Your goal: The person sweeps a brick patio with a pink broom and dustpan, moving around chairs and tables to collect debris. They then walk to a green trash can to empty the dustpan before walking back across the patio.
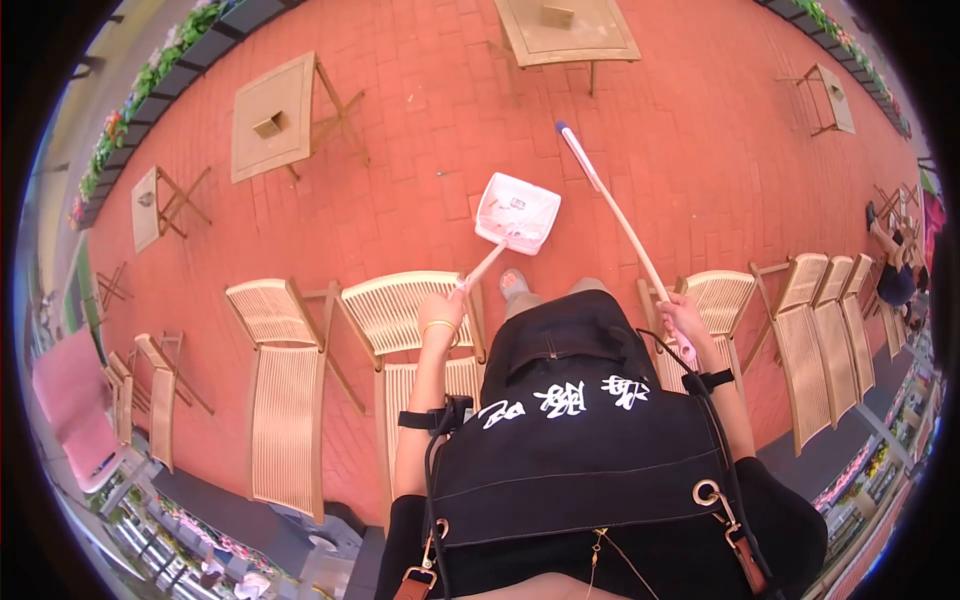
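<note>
My left hand (440,313) is closed round the pink handle of a long-handled dustpan (518,212). Its white and pink pan is out in front over the red paving, with some small bits of litter in it. In my right hand (682,318) is the long pale handle of a broom (627,232), its pink grip end sticking out below my fingers. The broom's narrow head, with a blue tip, points away from me, to the right of the pan and apart from it. I wear a black apron (590,450) with white characters.
Slatted wooden chairs (285,420) stand on both sides of me, several more at the right (815,340). Wooden folding tables (275,118) are farther out on the red brick floor (420,190). Flower planters (140,110) line the edge. A seated person (893,260) is at the far right.
</note>
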Available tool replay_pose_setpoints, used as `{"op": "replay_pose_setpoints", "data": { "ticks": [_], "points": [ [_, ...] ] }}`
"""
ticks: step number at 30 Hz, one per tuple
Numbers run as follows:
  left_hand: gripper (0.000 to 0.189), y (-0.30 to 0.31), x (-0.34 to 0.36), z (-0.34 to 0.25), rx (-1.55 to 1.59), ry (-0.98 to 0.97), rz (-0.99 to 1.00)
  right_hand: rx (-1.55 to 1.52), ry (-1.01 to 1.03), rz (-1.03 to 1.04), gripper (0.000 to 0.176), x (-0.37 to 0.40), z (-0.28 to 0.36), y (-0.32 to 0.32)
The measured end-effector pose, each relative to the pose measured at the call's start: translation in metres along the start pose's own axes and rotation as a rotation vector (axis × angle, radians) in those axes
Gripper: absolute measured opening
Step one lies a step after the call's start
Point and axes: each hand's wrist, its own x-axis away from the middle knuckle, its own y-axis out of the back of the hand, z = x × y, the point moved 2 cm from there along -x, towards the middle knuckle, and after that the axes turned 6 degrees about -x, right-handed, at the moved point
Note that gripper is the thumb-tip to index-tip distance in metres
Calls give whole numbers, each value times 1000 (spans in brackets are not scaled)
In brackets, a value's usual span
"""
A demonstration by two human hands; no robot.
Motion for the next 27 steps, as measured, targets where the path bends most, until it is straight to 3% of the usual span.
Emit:
{"op": "replay_pose_setpoints", "data": {
  "ticks": [4, 5, 11, 17, 22, 24, 25, 27],
  "points": [
    [43, 9, -9, 19, -57, 6, -253, 103, 79, 119, 6, -44, 67, -44],
    [42, 21, -4, 12, -37, 42, -206, 156, 76, 151, 8, -51, 86, -60],
    [41, 60, -28, 4, -78, 181, -348, 402, 186, 272, 29, -114, 161, -135],
    [39, 118, -42, -22, -75, 361, -390, 634, 207, 457, 26, -165, 230, -190],
    [47, 134, -84, -29, -145, 391, -291, 875, 255, 425, 22, -205, 239, -216],
    [47, 145, -89, -39, -199, 413, -329, 734, 40, 519, 31, -211, 224, -222],
    [48, 150, -90, -44, -207, 413, -334, 740, 29, 512, 31, -212, 223, -221],
    [48, 154, -95, -48, -225, 417, -301, 391, -292, 539, 35, -204, 214, -215]
  ]
}}
